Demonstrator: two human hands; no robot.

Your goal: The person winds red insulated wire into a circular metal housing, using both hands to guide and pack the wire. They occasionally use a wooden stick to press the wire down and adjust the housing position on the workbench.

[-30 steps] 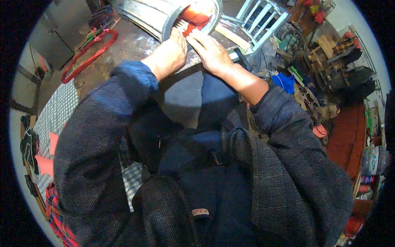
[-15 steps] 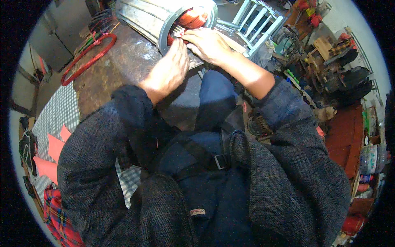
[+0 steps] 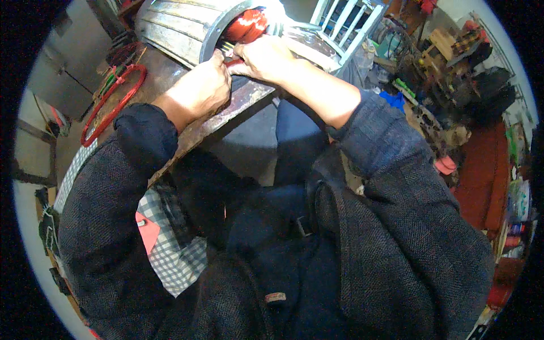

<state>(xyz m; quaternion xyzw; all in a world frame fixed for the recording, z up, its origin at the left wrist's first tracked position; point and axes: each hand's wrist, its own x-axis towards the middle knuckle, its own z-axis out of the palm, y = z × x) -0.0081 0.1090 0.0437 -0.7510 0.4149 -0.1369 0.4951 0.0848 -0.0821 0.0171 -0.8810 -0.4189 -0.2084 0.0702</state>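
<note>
A: Position of the bright red wire winding (image 3: 247, 25)?
B: Inside the open end of the grey ribbed metal cylinder (image 3: 178, 25), which lay sideways on the worn brown table (image 3: 158, 69).
A: Grip?
B: Left hand (image 3: 203, 85) and right hand (image 3: 265, 59) curled nearly closed at the cylinder's near rim; could not tell what the fingertips held. Red oval coil (image 3: 88, 139) lay left of the cylinder.

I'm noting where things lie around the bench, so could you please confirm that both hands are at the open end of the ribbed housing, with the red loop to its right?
Not quite: in the head view, the red loop lies to the left of the ribbed housing. Both hands are at its open end.
</note>
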